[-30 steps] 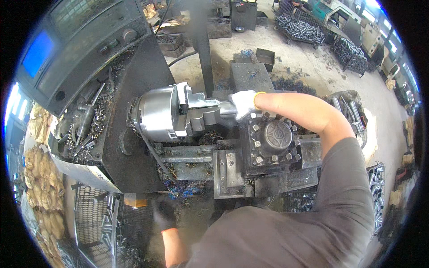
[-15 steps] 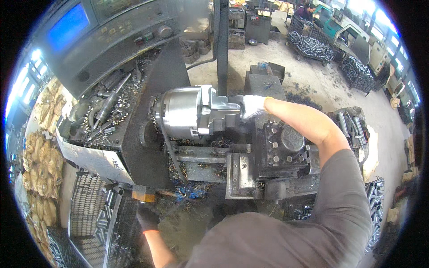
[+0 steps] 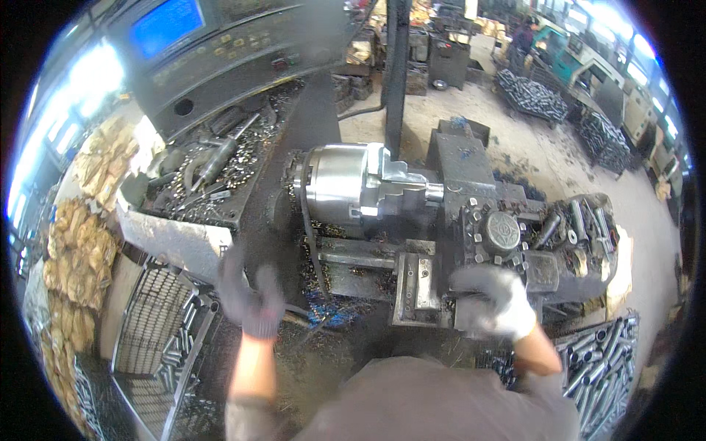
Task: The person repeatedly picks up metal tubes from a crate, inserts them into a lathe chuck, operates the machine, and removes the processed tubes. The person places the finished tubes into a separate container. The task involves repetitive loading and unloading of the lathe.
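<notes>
8 o'clock of view centre: left hand point(image 3: 254, 295), blurred, fingers apart | 4 o'clock: right hand point(image 3: 498, 298), blurred, cannot tell fingers; near tool post point(image 3: 503, 232) | 2 o'clock: bright workpiece point(image 3: 435, 192) in chuck point(image 3: 337, 178) | Step, apparently: part chucked, hands off; next move calls for clear fingers

Cannot make out any words or numbers — neither on the blue screen point(image 3: 167, 28) nor on the button panel point(image 3: 239, 50).
</notes>
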Motion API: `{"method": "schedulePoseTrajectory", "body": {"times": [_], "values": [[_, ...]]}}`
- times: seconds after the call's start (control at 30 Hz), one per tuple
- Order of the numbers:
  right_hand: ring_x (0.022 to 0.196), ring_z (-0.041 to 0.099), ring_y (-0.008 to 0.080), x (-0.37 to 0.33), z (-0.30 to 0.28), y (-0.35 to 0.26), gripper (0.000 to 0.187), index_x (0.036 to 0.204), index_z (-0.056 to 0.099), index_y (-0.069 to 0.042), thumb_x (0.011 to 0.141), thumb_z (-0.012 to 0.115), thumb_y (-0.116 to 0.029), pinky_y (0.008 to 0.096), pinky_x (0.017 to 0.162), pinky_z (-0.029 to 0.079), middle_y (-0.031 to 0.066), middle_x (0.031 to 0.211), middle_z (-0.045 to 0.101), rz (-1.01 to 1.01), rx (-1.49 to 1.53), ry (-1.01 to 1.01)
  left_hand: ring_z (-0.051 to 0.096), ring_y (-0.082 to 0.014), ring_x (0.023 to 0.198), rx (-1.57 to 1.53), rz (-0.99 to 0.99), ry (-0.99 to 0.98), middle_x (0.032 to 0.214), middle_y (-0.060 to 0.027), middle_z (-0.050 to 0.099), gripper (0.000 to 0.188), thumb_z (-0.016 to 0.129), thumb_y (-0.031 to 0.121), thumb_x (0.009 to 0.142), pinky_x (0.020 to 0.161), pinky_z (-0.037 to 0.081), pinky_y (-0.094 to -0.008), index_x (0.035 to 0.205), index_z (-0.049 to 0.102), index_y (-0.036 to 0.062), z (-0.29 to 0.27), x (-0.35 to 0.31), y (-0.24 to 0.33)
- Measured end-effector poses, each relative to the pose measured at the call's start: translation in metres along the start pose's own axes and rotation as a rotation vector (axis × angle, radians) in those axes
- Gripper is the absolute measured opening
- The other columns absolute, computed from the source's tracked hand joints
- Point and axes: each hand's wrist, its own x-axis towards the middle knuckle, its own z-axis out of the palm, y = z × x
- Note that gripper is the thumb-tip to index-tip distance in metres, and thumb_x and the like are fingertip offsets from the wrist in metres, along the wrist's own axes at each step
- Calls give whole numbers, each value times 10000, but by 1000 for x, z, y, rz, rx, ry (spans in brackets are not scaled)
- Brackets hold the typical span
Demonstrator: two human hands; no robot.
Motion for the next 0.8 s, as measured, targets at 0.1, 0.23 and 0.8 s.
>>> {"method": "schedulePoseTrajectory", "body": {"times": [0.1, 0.23, 0.8], "values": [[909, 789, 328, -30, 32, 2, 362, 1215, 771, -57, 871, 821, -155, 392, 807, 644, 178, 1092, 791, 135, 101, -147, 724, -397, 999, -28, 30, -120, 1148, -228, 733, 549, 668, 209, 961, 854, 582, -514, 1469, 574, 25, 83, 131, 30], [921, 782, 342, -57, 46, 19, 388, 1272, 759, -92, 897, 799, -179, 409, 796, 624, 182, 1064, 787, 228, 146, -159, 716, -432, 1165, 285, -198, -450, 1334, -244, 695, 882, 614, 437, 1001, 956, 551, -571, 1712, 173, 160, 174, 235, 25], [1052, 777, 289, -65, 167, 20, 392, 1296, 738, -113, 966, 756, -323, 410, 971, 603, 120, 1179, 791, 3, 258, -749, 745, -419, 1024, -15, -911, -1012, 1091, -197, 775, 494, 598, 563, 1008, 882, 568, -549, 1369, 672, 234, -92, -268, 100]]}}
